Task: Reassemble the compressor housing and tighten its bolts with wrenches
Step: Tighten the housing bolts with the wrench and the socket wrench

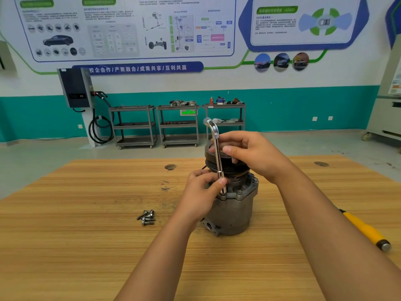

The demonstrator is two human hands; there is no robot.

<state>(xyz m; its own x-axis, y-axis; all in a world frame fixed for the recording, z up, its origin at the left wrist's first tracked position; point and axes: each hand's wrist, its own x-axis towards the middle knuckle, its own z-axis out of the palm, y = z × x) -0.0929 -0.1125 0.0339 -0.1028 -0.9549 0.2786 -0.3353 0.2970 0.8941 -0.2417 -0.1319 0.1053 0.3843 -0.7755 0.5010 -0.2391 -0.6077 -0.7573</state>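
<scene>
A grey compressor housing point(235, 213) stands upright on the wooden table point(86, 246), with a black pulley point(227, 165) on top. A chrome L-shaped socket wrench point(217, 148) stands vertically, its lower end seated on a bolt at the housing's flange. My left hand point(202, 192) pinches the wrench's lower shaft just above the flange. My right hand point(249, 152) holds the upper shaft between thumb and fingers, in front of the pulley. A small pile of loose bolts point(147, 217) lies on the table to the left of the housing.
A yellow-handled tool point(366, 230) lies near the table's right edge. Dark knots mark the tabletop at the far side. Beyond the table stand three grey shelf carts point(178, 124) and a wall-mounted charger with a cable point(76, 88).
</scene>
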